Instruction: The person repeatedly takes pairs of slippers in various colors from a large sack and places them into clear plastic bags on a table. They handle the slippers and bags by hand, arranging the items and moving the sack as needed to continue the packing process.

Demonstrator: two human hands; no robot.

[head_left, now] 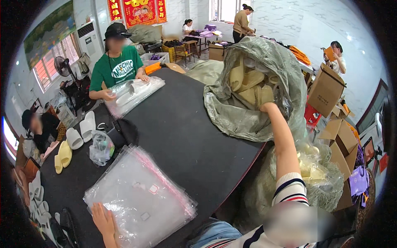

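Resting on stack of clear bags point(142, 194), left hand point(104, 221) is lying palm down, fingers stretched out. Bags are lying on black table point(182, 111). Right hand point(267, 107) is reaching into green sack point(229, 122), touching yellow slipper point(266, 95); cannot tell if fingers are pinching. Person in green shirt point(120, 68) is handling bagged white slippers point(132, 91).

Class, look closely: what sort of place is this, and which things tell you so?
Probably a small workshop where footwear is packed: a big sack holds yellow slippers, clear plastic bags lie on the dark table, and a person in green handles bagged white slippers.
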